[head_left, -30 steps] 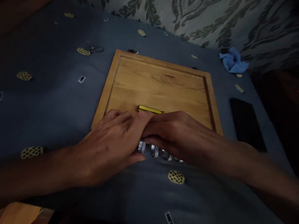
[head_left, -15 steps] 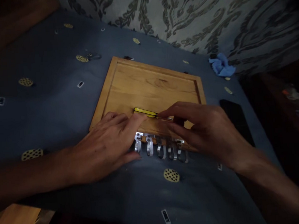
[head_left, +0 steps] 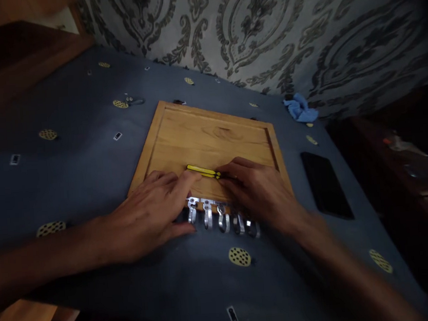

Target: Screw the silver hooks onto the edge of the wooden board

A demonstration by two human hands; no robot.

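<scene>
A square wooden board (head_left: 205, 136) lies on a blue spotted cloth. At its near edge sits a metal rack of several silver hooks (head_left: 221, 217). A yellow-handled screwdriver (head_left: 202, 171) lies on the board just beyond the rack. My left hand (head_left: 150, 215) rests flat over the rack's left end, fingers stretched out, fingertips close to the yellow handle. My right hand (head_left: 258, 191) is over the rack's right part, fingers curled onto the dark shaft end of the screwdriver.
A black phone (head_left: 325, 184) lies on the cloth to the right of the board. A crumpled blue cloth (head_left: 300, 109) sits by the patterned wall at the back. Small metal bits (head_left: 133, 101) lie far left of the board.
My hands, pressed together over the rack a second ago, have parted. The right hand moved off to the right and then back onto the screwdriver. The hooks now show.
</scene>
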